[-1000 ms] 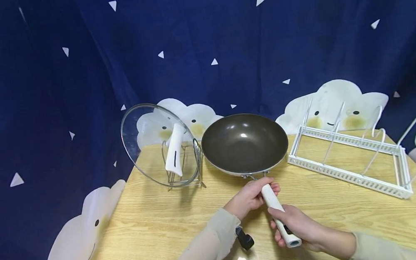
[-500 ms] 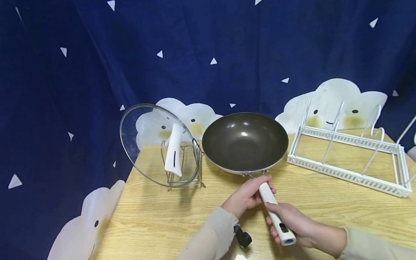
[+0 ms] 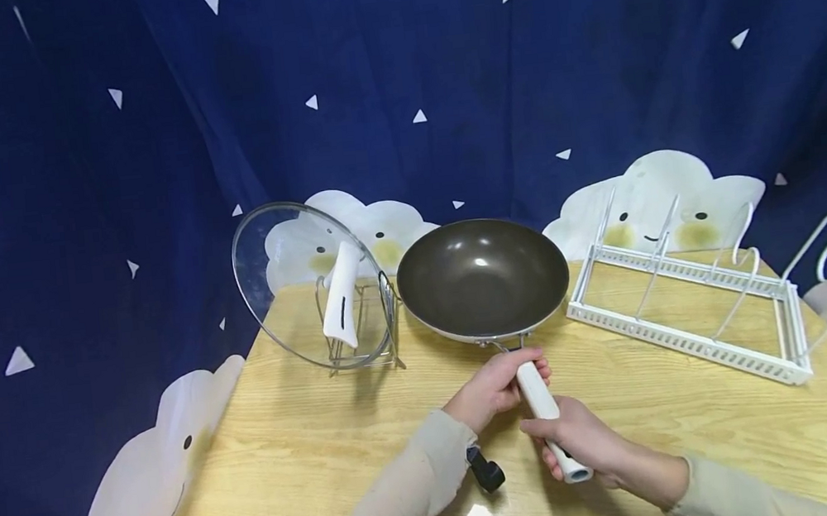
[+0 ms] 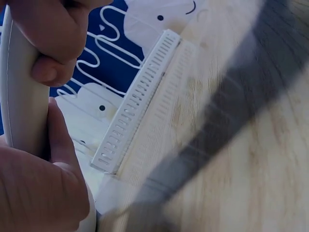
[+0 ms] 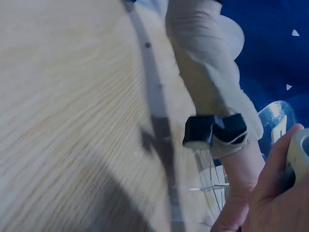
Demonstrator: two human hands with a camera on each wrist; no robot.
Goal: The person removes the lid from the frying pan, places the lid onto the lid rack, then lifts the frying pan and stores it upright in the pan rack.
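A deep dark-brown pan (image 3: 483, 276), shaped like a wok, stands at the middle back of the table, its inside tilted toward me. Its white handle (image 3: 538, 391) points at me. My left hand (image 3: 497, 387) grips the handle near the pan, thumb side up. Closer to the handle's end, my right hand (image 3: 584, 437) holds it, with the thumb lying across the top and fingers curled beneath. Both hands' fingers show around the handle (image 4: 24, 96) in the left wrist view. In the right wrist view the handle's end (image 5: 304, 145) shows at the right edge.
Left of the pan, a glass lid (image 3: 277, 321) with a white grip leans upright in a small wire rack (image 3: 393, 351). At the right lies a white metal rack (image 3: 683, 340) with upright wire dividers. A patterned blue curtain (image 3: 363, 47) hangs behind the wooden table (image 3: 277, 470).
My right thumb has shifted to stick out across the handle, and the hand now covers most of the handle's dark slot. The left hand keeps its grip. The whole view has drifted slightly.
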